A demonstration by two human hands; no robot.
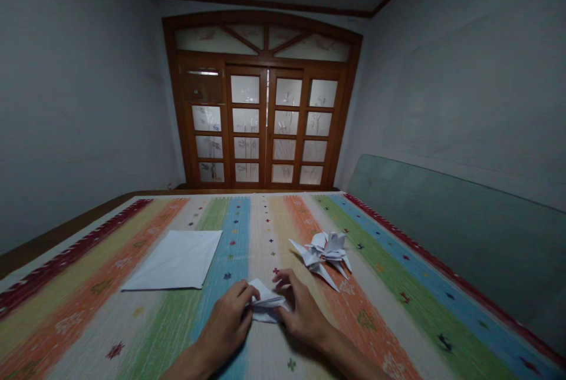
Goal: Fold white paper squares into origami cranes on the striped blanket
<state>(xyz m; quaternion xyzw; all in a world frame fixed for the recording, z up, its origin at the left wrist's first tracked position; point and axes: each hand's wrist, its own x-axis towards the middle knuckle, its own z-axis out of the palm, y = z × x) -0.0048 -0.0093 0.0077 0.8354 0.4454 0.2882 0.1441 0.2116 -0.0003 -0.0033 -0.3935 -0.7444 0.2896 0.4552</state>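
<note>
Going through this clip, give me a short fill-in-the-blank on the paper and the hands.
A small folded piece of white paper is held by ____ hands, the left hand and the right hand.
A flat square sheet of white paper lies on the multicoloured striped woven cloth, to the ____ of the hands.
A white folded-paper origami figure with pointed tips sits nearer the ____ hand.
Ahead stands a brown wooden double door with frosted ____ panes.

Missing words: both; left; right; glass.

Single head-worn cam, faces fwd & down over striped woven mat (265, 238) twd glazed wooden doors (263, 124); left hand (225, 324), right hand (305, 315) close, bottom of frame.
</note>
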